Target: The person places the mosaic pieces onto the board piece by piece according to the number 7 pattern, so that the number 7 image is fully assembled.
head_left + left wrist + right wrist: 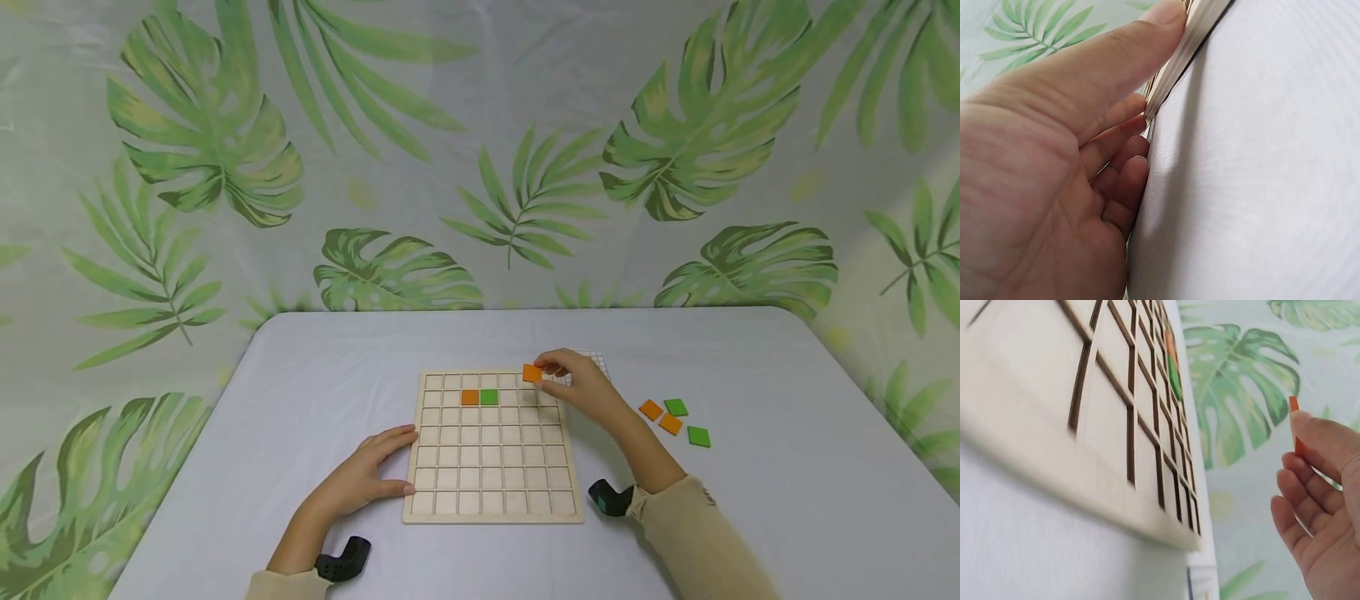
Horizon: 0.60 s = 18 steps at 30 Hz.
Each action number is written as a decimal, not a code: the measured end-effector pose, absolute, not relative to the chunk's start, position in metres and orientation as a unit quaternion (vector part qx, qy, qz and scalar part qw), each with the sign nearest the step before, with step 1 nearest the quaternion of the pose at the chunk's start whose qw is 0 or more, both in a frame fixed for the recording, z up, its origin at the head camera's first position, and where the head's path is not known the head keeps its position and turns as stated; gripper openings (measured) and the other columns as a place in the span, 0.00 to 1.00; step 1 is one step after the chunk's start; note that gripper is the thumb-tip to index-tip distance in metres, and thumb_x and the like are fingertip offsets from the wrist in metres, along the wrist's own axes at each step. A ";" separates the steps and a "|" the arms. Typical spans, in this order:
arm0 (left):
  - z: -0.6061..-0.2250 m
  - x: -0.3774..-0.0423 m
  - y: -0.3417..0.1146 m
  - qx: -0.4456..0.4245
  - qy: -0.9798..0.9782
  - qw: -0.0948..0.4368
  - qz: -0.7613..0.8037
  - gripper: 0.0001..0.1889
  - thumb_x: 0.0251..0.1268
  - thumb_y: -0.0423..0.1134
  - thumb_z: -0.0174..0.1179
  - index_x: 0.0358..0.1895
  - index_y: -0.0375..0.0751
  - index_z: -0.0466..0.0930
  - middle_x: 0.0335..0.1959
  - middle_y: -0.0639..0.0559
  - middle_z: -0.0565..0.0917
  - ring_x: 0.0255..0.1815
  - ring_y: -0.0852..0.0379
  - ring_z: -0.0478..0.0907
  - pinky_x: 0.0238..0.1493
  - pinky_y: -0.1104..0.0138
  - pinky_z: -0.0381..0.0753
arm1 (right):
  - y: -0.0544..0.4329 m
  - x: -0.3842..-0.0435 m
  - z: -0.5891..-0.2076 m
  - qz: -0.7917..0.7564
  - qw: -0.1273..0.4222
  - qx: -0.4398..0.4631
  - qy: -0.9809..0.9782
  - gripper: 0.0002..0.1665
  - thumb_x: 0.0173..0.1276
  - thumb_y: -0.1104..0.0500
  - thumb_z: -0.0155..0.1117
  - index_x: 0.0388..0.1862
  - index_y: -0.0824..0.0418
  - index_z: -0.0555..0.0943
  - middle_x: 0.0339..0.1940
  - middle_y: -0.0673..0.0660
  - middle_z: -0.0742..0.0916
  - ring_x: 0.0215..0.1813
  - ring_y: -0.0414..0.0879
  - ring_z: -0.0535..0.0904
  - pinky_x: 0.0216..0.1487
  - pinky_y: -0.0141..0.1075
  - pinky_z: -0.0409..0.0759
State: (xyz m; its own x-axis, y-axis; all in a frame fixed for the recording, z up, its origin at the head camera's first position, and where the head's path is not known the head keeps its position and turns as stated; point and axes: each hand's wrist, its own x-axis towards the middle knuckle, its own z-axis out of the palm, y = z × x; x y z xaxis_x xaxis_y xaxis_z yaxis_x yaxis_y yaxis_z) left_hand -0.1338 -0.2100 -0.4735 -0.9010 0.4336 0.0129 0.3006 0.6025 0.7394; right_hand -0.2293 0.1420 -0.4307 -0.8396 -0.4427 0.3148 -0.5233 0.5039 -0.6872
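A square wooden grid board (491, 457) lies on the white table. An orange tile (470, 397) and a green tile (489, 397) sit side by side in cells of its second row from the back. My right hand (585, 385) pinches another orange tile (532, 373) between thumb and fingers, above the board's back right part. In the right wrist view this held tile (1299, 447) is seen nearly edge-on, raised off the board. My left hand (363, 473) rests along the board's left edge, thumb and fingertips against the side and nothing gripped.
Right of the board lie two loose orange tiles (671, 424) and two green ones (698, 437). A paper printed with a grid (598, 360) lies behind the right hand, partly hidden by it. A leaf-patterned cloth (525, 167) hangs behind the table (787, 400).
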 end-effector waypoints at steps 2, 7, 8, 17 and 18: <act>-0.473 -0.134 -0.210 0.204 0.891 0.085 0.398 0.40 0.44 0.51 0.68 0.63 0.40 0.65 0.66 0.49 0.61 0.66 0.44 0.51 0.61 0.47 0.53 | 0.132 -0.234 -0.434 0.412 0.046 0.281 -0.866 0.17 0.59 0.59 0.64 0.46 0.64 0.77 0.42 0.56 0.81 0.42 0.48 0.75 0.44 0.41 0.75; -0.473 -0.134 -0.210 0.203 0.890 0.086 0.399 0.40 0.43 0.51 0.68 0.63 0.41 0.65 0.66 0.50 0.61 0.67 0.45 0.51 0.61 0.48 0.54 | 0.117 -0.242 -0.448 0.418 0.011 0.270 -0.867 0.15 0.60 0.61 0.63 0.46 0.64 0.77 0.42 0.55 0.80 0.43 0.48 0.75 0.44 0.40 0.74; -0.473 -0.134 -0.210 0.203 0.890 0.087 0.399 0.40 0.43 0.51 0.68 0.63 0.41 0.65 0.66 0.50 0.61 0.67 0.45 0.51 0.61 0.48 0.53 | 0.116 -0.243 -0.451 0.419 0.001 0.267 -0.868 0.15 0.60 0.62 0.63 0.46 0.64 0.77 0.42 0.55 0.80 0.43 0.48 0.74 0.44 0.39 0.74; -0.473 -0.134 -0.211 0.205 0.890 0.090 0.398 0.40 0.44 0.51 0.68 0.64 0.42 0.65 0.66 0.51 0.61 0.67 0.46 0.51 0.61 0.49 0.53 | 0.109 -0.245 -0.468 0.368 -0.043 0.250 -0.895 0.15 0.57 0.58 0.66 0.43 0.60 0.78 0.42 0.52 0.78 0.46 0.46 0.74 0.49 0.39 0.72; -0.473 -0.134 -0.211 0.205 0.890 0.089 0.398 0.40 0.44 0.51 0.68 0.64 0.42 0.65 0.66 0.51 0.61 0.67 0.46 0.51 0.61 0.49 0.53 | 0.109 -0.245 -0.468 0.366 -0.044 0.250 -0.895 0.14 0.57 0.59 0.66 0.42 0.60 0.79 0.42 0.52 0.78 0.47 0.46 0.73 0.50 0.39 0.71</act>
